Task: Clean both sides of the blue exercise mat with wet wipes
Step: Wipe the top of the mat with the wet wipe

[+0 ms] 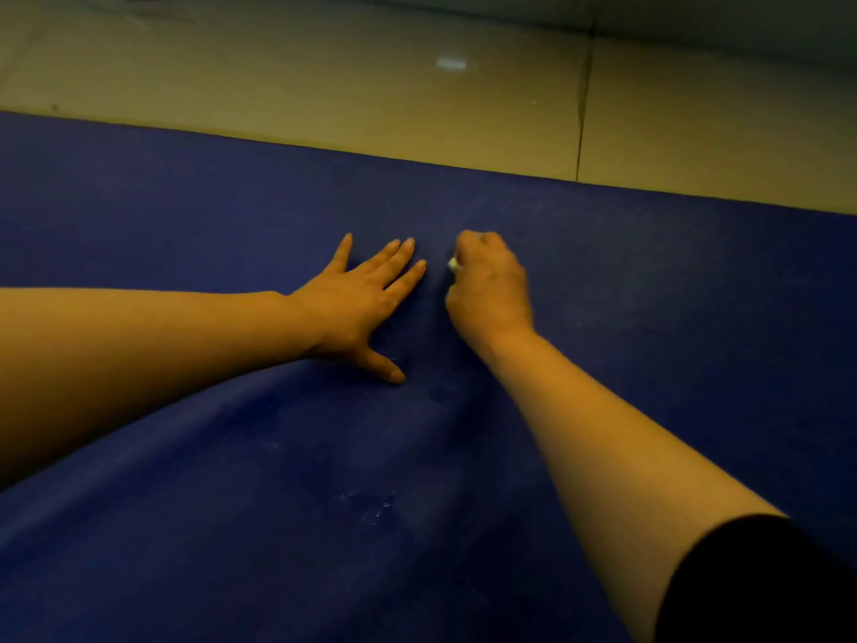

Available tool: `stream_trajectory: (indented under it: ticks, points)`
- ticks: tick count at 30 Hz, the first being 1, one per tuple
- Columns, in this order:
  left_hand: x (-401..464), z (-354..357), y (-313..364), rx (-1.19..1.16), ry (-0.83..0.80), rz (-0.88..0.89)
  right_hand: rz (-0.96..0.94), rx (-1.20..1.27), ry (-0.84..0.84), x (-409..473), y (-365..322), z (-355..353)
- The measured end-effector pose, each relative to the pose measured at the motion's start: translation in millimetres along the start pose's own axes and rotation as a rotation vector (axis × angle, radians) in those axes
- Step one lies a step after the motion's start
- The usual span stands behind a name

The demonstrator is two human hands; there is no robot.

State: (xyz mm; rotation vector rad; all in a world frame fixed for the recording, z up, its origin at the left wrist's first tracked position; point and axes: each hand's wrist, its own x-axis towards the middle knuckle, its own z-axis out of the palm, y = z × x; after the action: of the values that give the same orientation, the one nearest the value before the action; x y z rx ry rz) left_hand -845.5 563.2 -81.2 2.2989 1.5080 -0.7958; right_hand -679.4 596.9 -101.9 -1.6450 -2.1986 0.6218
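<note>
Single view, head-mounted, wide-angle. It looks forward and steeply down from close above the blue mat [232, 526], which fills the lower two thirds of the frame. Both forearms enter from the bottom corners, left hand [357, 304] and right hand [491, 290] near centre. Tiled floor [324, 95] spans the top. Straight edges bow slightly.
</note>
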Motion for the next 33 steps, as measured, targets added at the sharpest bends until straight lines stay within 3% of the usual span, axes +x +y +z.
stream_trajectory:
  ticks: [2,4,9,12,16,19,22,25,28,31,33]
  points:
    - [-1.3,1.1,-2.4,0.005,0.008,-0.006,-0.044,-0.013,-0.069,5.5,1.7,-4.5]
    - [-1.5,0.7,-2.9,0.022,0.011,0.005,0.03,-0.03,-0.063,7.0,24.9,-23.3]
    - [-2.0,-2.2,-0.7,0.047,-0.002,0.003,0.27,-0.1,0.166,-11.0,61.8,-44.3]
    - [-2.2,-5.0,4.8,0.163,0.009,-0.015,0.172,-0.091,0.131,-12.9,25.9,-14.0]
    - [-10.6,-1.9,12.5,0.18,0.03,-0.035,-0.068,-0.082,-0.044,-15.4,-3.5,8.6]
    - [-30.5,13.2,16.8,0.115,0.259,0.045,-0.07,-0.008,0.004,-16.6,30.1,-16.4]
    - [-56.0,32.2,24.3,0.127,0.421,0.157,0.1,-0.026,0.145,-28.4,61.5,-39.9]
    - [-86.2,47.1,32.4,-0.019,0.19,0.065,0.105,-0.026,0.122,-38.0,42.7,-26.3]
    - [-98.4,44.9,43.2,-0.108,-0.164,-0.053,-0.045,0.025,-0.054,-49.2,-0.2,3.2]
    - [-91.8,35.0,49.4,-0.119,-0.223,-0.054,-0.183,0.08,-0.186,-59.3,-7.5,9.9]
    - [-89.9,32.7,50.9,-0.132,-0.229,-0.053,-0.142,0.109,-0.104,-56.8,21.2,-2.0]
